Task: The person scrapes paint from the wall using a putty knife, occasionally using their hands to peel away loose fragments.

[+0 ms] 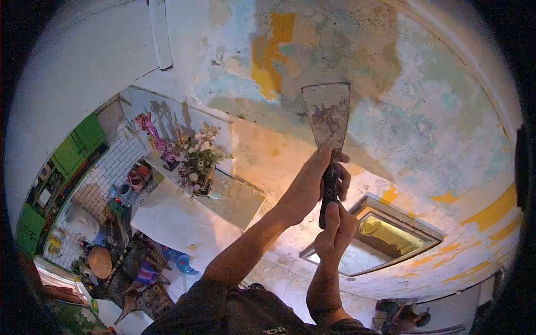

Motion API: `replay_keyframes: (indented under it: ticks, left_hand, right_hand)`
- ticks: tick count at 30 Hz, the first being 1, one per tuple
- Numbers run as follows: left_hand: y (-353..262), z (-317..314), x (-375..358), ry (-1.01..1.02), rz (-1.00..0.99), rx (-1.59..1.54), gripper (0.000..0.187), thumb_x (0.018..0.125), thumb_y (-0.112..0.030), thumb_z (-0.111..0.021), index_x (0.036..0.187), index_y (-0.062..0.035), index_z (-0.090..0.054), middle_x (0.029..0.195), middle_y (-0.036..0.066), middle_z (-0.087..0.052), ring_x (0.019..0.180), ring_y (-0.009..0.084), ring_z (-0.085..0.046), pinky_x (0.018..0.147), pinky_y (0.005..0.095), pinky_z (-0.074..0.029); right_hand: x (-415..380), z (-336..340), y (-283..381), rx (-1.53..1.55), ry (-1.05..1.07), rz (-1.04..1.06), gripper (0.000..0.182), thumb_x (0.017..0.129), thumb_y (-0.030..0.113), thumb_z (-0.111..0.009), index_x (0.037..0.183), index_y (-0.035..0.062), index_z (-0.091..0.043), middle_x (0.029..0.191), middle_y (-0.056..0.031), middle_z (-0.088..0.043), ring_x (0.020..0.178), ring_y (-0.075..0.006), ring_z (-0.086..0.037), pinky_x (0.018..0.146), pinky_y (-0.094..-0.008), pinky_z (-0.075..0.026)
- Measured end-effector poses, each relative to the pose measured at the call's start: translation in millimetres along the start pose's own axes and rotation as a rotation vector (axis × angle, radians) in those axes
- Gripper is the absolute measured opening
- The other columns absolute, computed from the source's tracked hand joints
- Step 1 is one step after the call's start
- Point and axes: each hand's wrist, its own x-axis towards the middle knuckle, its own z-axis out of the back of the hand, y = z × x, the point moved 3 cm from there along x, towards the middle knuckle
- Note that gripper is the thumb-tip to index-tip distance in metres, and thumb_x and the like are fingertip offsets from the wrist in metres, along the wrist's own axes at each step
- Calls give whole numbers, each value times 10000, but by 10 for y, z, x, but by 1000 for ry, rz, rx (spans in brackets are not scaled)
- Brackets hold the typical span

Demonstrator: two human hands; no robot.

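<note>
**Gripping a wide-bladed scraper point(328, 118) in both hands before patchy plaster point(430, 106)**

Dressed in a dark shirt point(234, 312) at the bottom edge, with both bare forearms stretched up toward the centre of the frame. Closing the right hand point(338, 231) on the lower end of the black handle point(330, 187), thumb against its butt. Clasping the handle higher up with the left hand point(314, 180), thumb near the base of the blade and fingers point(344, 181) curled snugly around the other side. Holding the smudged grey blade upward at centre; cannot tell whether touching the plaster.

Facing mottled cream, pale blue and ochre across the upper and right frame, with a broad shadow point(363, 42) near the blade. Showing a framed rectangular panel point(382, 230), yellow in part, at lower right. Seen farther off at centre left, pale flowers point(204, 148) beside pink ones point(158, 139). Lined along the far left with green cabinets point(84, 142) and white brick-shaped tiles point(119, 162).
</note>
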Motion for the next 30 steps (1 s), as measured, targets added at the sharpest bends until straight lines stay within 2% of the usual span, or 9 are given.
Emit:
replay_keyframes:
  ticks: [3, 5, 7, 10, 15, 17, 21, 22, 30]
  left_hand:
    - [29, 240, -146, -259, -506, 440, 386, 975, -334, -369, 1168, -4, -423, 1004, 107, -530, 760, 147, -536, 672, 268, -437]
    - [-6, 419, -284, -522, -968, 901, 273, 912, -106, -446, 1156, 15, -456, 1102, 130, -480, 934, 209, -492, 817, 321, -395]
    - [-148, 343, -453, -627, -1048, 1477, 276, 842, -57, -510, 1114, -15, -522, 1154, 116, -488, 1006, 224, -478, 857, 336, -385]
    - [-303, 184, -415, -111, -1061, 1776, 324, 751, -95, -598, 1070, -53, -574, 1207, 87, -492, 1058, 222, -475, 906, 355, -399]
    - [-363, -12, -201, 116, -1267, 1714, 324, 656, -158, -635, 968, -73, -611, 1123, 33, -548, 1056, 205, -502, 972, 365, -422]
    - [-391, -53, -88, 360, -1341, 1584, 231, 612, -140, -620, 829, -62, -608, 993, 35, -571, 999, 213, -537, 965, 330, -428]
    - [-414, -202, 24, 426, -1508, 1611, 171, 564, -156, -593, 701, -65, -550, 792, 22, -525, 859, 187, -550, 848, 317, -473]
    - [-447, -242, 42, 424, -1512, 1606, 171, 564, -156, -593, 701, -65, -550, 792, 22, -525, 859, 187, -550, 848, 317, -473]
    - [-391, -392, 174, 572, -1476, 1709, 148, 619, -224, -631, 683, -109, -564, 703, -10, -504, 571, 144, -508, 513, 268, -424]
  right_hand:
    - [-11, 3, -29, -70, 84, 1, 315, 882, 131, -465, 597, 8, -411, 493, -117, -401, 427, -279, -370, 443, -373, -283]
    - [-10, -25, -26, -75, 66, 5, 318, 875, 121, -466, 582, 22, -389, 484, -110, -376, 427, -283, -371, 441, -382, -276]
    - [7, -32, 44, -187, 69, 74, 303, 860, 116, -485, 581, 29, -404, 503, -107, -414, 438, -280, -386, 445, -378, -283]
    - [43, -19, 112, -257, 57, 164, 253, 843, 103, -496, 607, 21, -455, 515, -108, -447, 450, -274, -412, 448, -370, -307]
    - [81, -33, 182, -180, 45, 144, 202, 826, 92, -504, 642, 7, -504, 517, -106, -461, 463, -271, -434, 453, -363, -329]
    - [136, -30, 231, -212, -31, 200, 414, 921, 283, -407, 624, -4, -433, 531, -133, -389, 455, -285, -384, 453, -367, -269]
    - [198, 77, 317, -295, 4, 195, 439, 920, 320, -383, 651, -19, -462, 553, -134, -425, 467, -296, -408, 464, -385, -289]
    - [237, 107, 318, -227, -54, 322, 227, 827, 131, -522, 648, -7, -499, 471, -103, -420, 435, -260, -417, 453, -357, -318]
    - [329, 346, 369, -345, -82, 316, 372, 890, 245, -447, 665, -47, -498, 534, -128, -440, 466, -257, -405, 460, -362, -312]
